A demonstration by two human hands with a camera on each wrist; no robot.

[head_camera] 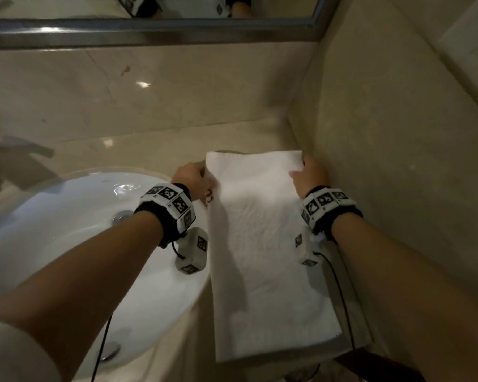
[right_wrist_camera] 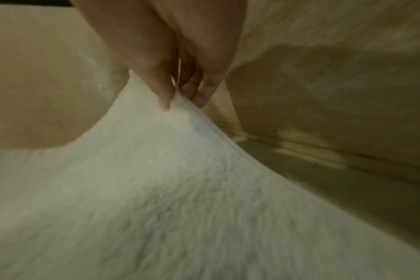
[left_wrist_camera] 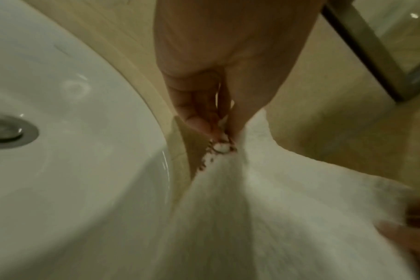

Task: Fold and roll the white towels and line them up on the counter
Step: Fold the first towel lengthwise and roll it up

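Observation:
A white towel (head_camera: 262,244) lies folded into a long strip on the beige counter (head_camera: 149,150), running from the front edge toward the back wall, right of the sink. My left hand (head_camera: 193,180) pinches its far left edge, thumb and fingers closed on the cloth (left_wrist_camera: 222,136). At the far right corner my right hand (head_camera: 309,172) pinches the towel (right_wrist_camera: 180,170) between thumb and fingers (right_wrist_camera: 165,98). The gripped far end is lifted a little off the counter. No other towels are in view.
A white oval sink (head_camera: 66,230) with a metal drain (head_camera: 122,216) sits left of the towel. A beige side wall (head_camera: 398,161) stands close on the right. A mirror frame (head_camera: 149,31) runs along the back wall. The towel's near end overhangs the counter front.

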